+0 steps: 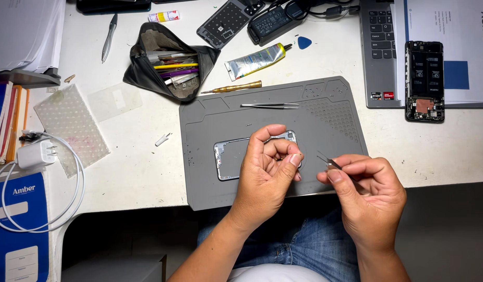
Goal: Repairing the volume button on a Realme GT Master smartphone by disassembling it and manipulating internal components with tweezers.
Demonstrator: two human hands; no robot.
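Observation:
My left hand (pixel 267 167) hovers over a grey work mat (pixel 210 188), its fingers curled and pinched as if on something tiny that I cannot make out. Under it lies a silver phone frame (pixel 228 156), partly covered by the hand. My right hand (pixel 364 190) is to the right, at the mat's front right corner, gripping thin metal tweezers (pixel 325 158) whose tips point up and left toward the left hand.
A second pair of tweezers (pixel 270 106) and a gold screwdriver (pixel 233 87) lie at the mat's far edge. Behind are a black pouch of tools (pixel 168 60), a glue tube (pixel 252 61), a phone back cover (pixel 223 23), an opened phone (pixel 424 81) on a laptop (pixel 379 52), and a white charger with cable (pixel 35 156) at left.

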